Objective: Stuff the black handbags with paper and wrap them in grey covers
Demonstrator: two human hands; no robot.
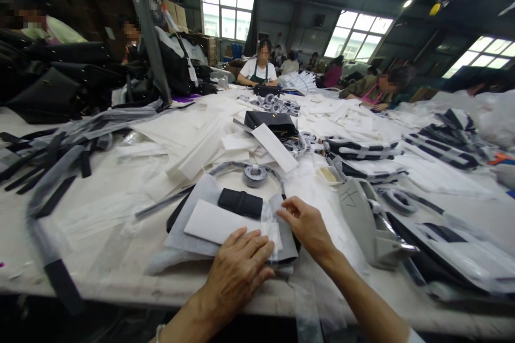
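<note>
A dark bag [174, 218] lies flat in front of me, mostly hidden under a sheet of grey wrapping paper [181, 238]. On the paper rest a small black leather piece with a strap across it [240, 203] and a white foam strip [209, 221]. My left hand [243, 260] presses flat on the near end of the strip and some clear plastic, fingers stretched out. At the bag's right side, my right hand [303, 225] has thumb and fingertips pinched together by the wrapping's edge; what is between them is hidden. A wrapped handle [225, 167] arches beyond.
A rolled, wrapped strap [255, 175] lies behind the bag. A tape dispenser [368, 225] and another bag [442, 246] are at right. Wrapped straps [56, 187] spread over the left; a black bag [269, 122] sits farther back. A person [260, 67] sits across the table.
</note>
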